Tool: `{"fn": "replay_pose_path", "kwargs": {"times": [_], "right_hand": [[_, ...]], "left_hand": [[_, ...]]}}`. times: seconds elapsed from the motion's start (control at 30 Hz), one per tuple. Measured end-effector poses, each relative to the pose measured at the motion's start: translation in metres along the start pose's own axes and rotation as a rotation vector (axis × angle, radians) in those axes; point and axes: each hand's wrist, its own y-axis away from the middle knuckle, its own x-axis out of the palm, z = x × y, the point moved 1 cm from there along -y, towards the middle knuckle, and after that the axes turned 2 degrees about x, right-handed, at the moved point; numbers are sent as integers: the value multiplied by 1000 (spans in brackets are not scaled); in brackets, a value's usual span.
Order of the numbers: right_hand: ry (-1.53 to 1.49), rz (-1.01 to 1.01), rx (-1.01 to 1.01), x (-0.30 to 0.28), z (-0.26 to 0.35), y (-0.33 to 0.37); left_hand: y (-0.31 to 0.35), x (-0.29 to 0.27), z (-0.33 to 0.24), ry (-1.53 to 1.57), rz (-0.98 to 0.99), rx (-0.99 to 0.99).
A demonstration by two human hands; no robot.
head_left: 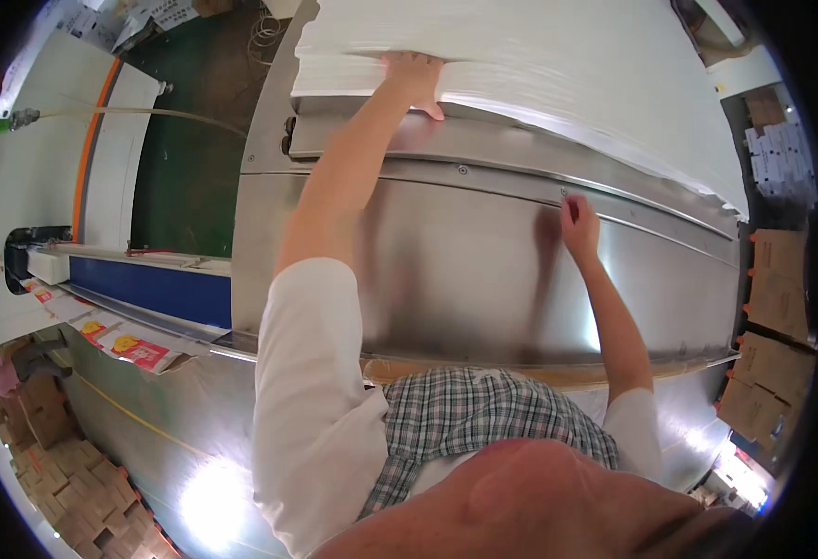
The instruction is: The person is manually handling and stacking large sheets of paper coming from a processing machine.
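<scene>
A thick pile of soft white layered sheets [567,56], which looks like tissue paper, lies over the far part of a steel machine bed. My left hand [414,79] reaches out to its front edge. Its fingers press on the folds there, and its thumb is spread apart over the metal ledge below. My right hand [579,224] is at the right, over the smooth steel panel [465,270] and apart from the pile. Its fingers are curled in, and I see nothing between them.
Left of the bed runs a blue conveyor belt [148,291], with printed red and white packages [129,345] beside it. Cardboard boxes [777,289] are stacked at the right. A person in pink [3,377] is far off at the left. A hose [148,112] crosses the upper left.
</scene>
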Motion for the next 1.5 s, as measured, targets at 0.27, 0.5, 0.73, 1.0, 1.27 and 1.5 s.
{"fn": "replay_pose_path", "kwargs": {"times": [0.27,0.5,0.73,1.0,1.27,1.5], "right_hand": [[-108,157,-546,55,172,-141],[369,522,-135,21,22,-217],[595,343,79,-145,-211,-217],[616,594,54,-266,-353,-230],[920,777,157,-353,-491,-261],[504,502,-176,-372,-613,-250]], "left_hand": [[43,-10,-22,-10,123,-144],[22,-21,-58,-69,218,-273],[3,-16,-61,-212,404,-528],[-7,-5,-73,-315,493,-716],[16,18,-1,-260,395,-525],[34,34,19,-136,199,-432]]}}
